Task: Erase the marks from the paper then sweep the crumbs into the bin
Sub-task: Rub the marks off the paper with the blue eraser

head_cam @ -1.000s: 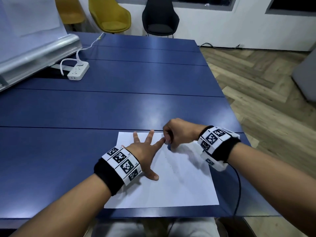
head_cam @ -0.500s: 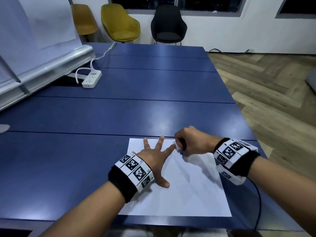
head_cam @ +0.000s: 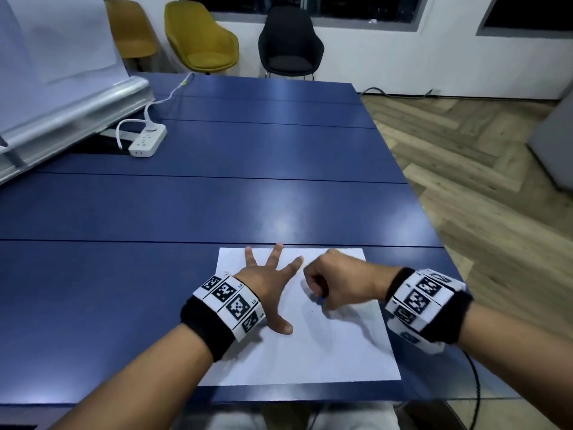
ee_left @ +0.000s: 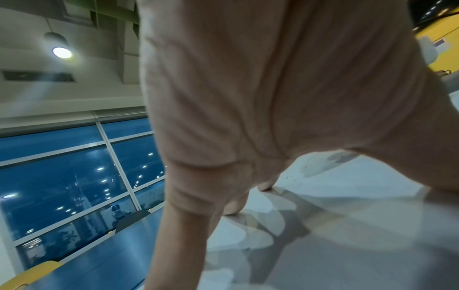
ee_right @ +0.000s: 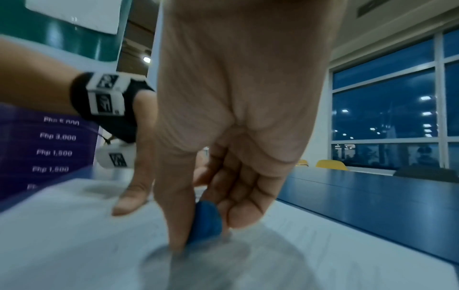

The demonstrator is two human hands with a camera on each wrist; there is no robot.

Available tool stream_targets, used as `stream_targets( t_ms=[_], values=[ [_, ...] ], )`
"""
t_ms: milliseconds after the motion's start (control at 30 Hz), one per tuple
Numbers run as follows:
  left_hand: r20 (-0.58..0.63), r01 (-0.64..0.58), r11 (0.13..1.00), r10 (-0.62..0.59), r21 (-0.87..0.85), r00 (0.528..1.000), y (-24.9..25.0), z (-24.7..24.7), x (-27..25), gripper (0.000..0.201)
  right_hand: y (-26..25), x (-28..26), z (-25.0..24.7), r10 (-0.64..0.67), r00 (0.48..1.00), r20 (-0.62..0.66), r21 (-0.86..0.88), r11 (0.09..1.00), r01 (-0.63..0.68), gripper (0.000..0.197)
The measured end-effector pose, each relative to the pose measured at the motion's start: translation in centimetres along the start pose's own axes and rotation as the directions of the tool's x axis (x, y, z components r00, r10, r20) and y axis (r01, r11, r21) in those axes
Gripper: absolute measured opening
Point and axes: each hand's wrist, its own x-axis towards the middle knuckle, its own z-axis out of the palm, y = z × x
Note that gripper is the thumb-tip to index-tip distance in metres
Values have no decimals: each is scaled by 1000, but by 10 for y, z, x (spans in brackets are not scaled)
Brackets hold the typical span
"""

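Observation:
A white sheet of paper (head_cam: 325, 352) lies on the blue table (head_cam: 217, 206) near its front edge. My left hand (head_cam: 269, 283) presses flat on the sheet's left part with fingers spread. My right hand (head_cam: 338, 283) pinches a blue eraser (ee_right: 206, 223) and holds its tip against the paper (ee_right: 323, 255) near the middle. In the head view only a sliver of the eraser (head_cam: 321, 301) shows under the fist. Faint grey marks (head_cam: 310, 311) lie beside it. Small dark specks (ee_left: 295, 179) dot the paper (ee_left: 347, 225) beyond my left fingers (ee_left: 236, 206).
A white power strip (head_cam: 147, 141) with its cord sits at the table's far left, beside a flip-chart stand (head_cam: 62, 113). Yellow chairs (head_cam: 201, 41) and a black chair (head_cam: 290, 41) stand behind the table. Wooden floor (head_cam: 480, 181) runs along the right. No bin is in view.
My right hand has slid the eraser down the paper towards me, away from my left index fingertip. The left hand keeps pressing the sheet; the head view has shifted.

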Motion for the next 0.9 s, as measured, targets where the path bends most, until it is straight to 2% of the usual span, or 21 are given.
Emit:
stream_targets(
  t_ms=[67,200,333,367,467,600,633,700,767,833,900],
  values=[
    [3,9,1000,-9,10,1000,0,0,0,135,-2,-2,-2,22,998,51,-8,1000,-22,31],
    [2,-4,1000,4,16,1000,-1,1,2,137,-3,-4,0,43,996,-84,-2,999,-43,27],
    [7,7,1000,-7,16,1000,-1,0,2,137,-7,-19,15,33,998,61,-24,999,-31,24],
    [8,6,1000,-7,13,1000,-2,0,1,137,-7,-18,14,48,998,49,-16,999,-47,24],
    [11,-2,1000,2,17,1000,-2,-1,1,136,-5,-16,11,57,994,-94,4,998,-57,24],
    [20,3,1000,-3,12,1000,-1,-3,-2,135,-7,-43,34,65,997,-28,78,995,-63,18],
    [17,0,1000,-1,10,1000,-1,-3,-3,135,-4,-54,41,98,994,-54,103,990,-92,19],
    [13,-8,1000,8,4,1000,-2,-4,-2,134,5,-75,54,199,953,-230,164,973,-163,15],
    [25,-12,1000,12,-11,1000,-2,-6,-4,133,8,-92,72,282,861,-424,264,947,-180,17],
    [41,-15,999,16,-33,999,-2,-8,-7,133,5,-101,94,306,815,-492,316,935,-161,30],
    [28,-1,998,3,-62,1000,-3,-7,-10,133,2,-105,114,317,792,-522,313,935,-168,28]
  ],
)
